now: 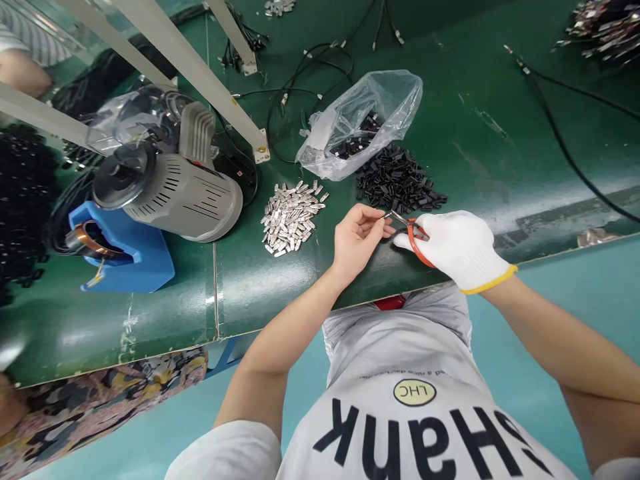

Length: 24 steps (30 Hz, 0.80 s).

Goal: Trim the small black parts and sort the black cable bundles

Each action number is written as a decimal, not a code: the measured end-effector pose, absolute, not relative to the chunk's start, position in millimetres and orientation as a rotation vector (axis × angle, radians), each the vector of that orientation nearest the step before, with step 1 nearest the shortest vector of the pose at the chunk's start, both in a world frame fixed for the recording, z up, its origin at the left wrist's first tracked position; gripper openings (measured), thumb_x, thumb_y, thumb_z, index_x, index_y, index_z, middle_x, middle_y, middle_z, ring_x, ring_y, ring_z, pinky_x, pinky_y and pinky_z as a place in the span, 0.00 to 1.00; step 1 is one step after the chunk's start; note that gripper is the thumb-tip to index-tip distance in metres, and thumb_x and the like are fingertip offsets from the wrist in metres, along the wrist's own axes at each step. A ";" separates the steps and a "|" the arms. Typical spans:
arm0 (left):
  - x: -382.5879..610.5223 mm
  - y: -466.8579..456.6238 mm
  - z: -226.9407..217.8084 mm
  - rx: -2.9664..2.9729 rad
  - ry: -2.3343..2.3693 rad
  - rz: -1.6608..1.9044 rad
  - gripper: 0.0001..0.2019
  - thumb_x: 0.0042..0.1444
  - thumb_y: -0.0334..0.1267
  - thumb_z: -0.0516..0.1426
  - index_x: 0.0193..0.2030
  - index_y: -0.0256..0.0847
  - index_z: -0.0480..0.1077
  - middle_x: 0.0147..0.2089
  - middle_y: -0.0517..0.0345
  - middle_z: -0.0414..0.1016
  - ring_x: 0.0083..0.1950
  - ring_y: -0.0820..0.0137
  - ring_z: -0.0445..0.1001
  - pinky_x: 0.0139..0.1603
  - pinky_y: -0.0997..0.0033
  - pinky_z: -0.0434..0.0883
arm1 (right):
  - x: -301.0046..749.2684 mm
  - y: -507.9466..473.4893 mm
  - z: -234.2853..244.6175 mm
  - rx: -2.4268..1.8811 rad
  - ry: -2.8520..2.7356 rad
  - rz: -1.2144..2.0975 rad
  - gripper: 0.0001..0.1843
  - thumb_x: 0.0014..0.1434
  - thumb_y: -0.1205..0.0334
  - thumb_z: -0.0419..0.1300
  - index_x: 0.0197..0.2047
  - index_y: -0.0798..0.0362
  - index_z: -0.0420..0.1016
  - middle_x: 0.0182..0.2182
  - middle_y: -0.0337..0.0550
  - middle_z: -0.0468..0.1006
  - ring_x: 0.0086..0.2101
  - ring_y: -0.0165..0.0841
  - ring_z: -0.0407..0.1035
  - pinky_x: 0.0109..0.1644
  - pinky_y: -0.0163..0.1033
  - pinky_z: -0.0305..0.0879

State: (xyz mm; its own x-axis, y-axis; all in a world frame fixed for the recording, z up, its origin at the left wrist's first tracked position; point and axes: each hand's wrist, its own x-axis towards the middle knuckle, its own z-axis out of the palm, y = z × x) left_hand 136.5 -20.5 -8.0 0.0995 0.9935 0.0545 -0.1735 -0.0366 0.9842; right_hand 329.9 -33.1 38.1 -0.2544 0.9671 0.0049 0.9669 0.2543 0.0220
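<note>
My right hand [453,248], in a white knitted glove with a yellow cuff, is closed round the orange handles of a pair of pliers [419,248]. The metal jaws point left, toward my bare left hand [357,240]. Thumb and fingers of that left hand pinch something small at the jaws, too small and covered to name. Just beyond both hands lies a heap of small black plastic parts [397,180]. Left of them is a pile of small silver metal connector pieces [291,217]. A clear plastic bag [363,123] with more black parts lies behind the heap.
At the left, a grey machine [187,193] stands by a blue tape dispenser [135,257]. White metal posts [195,67] rise from the green table [265,287]. Black cables [560,143] lie at the back and right. Another person's patterned clothing [115,407] shows at lower left.
</note>
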 end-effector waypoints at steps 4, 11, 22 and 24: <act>136.8 -24.1 -9.8 1.281 1.052 1.273 0.13 0.61 0.46 0.64 0.44 0.40 0.71 0.39 0.56 0.80 0.40 0.70 0.83 0.45 0.67 0.81 | 329.9 -32.8 37.9 1.908 2.456 -0.005 0.33 0.64 0.32 0.48 0.30 0.52 0.75 0.22 0.48 0.76 0.27 0.39 0.70 0.31 0.41 0.41; 135.2 -25.9 -11.5 1.429 1.084 1.298 0.09 0.65 0.43 0.60 0.45 0.41 0.71 0.41 0.56 0.80 0.42 0.71 0.83 0.51 0.66 0.80 | 334.8 -29.0 36.9 1.847 2.431 -0.045 0.35 0.65 0.30 0.47 0.33 0.53 0.76 0.23 0.49 0.76 0.28 0.40 0.71 0.31 0.41 0.41; 133.8 -22.0 -11.0 1.356 1.031 1.266 0.12 0.64 0.46 0.61 0.44 0.40 0.71 0.41 0.55 0.81 0.41 0.69 0.84 0.49 0.65 0.81 | 344.3 -25.8 32.1 1.790 2.425 -0.025 0.37 0.66 0.29 0.44 0.35 0.53 0.77 0.25 0.51 0.77 0.30 0.42 0.72 0.32 0.40 0.40; 132.7 -19.9 -11.6 1.347 1.013 1.263 0.12 0.64 0.46 0.61 0.45 0.40 0.71 0.41 0.54 0.82 0.41 0.69 0.84 0.48 0.65 0.81 | 343.8 -25.7 35.5 1.831 2.409 -0.074 0.36 0.64 0.28 0.46 0.34 0.53 0.77 0.24 0.49 0.76 0.29 0.41 0.71 0.32 0.40 0.40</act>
State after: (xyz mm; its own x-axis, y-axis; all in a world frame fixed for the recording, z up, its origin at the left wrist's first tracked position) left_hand 132.7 -19.9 -11.6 0.1072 0.9803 0.1656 -0.0516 -0.1609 0.9856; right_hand 343.8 -25.7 35.5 -0.2638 0.9570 -0.1208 0.9626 0.2692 0.0308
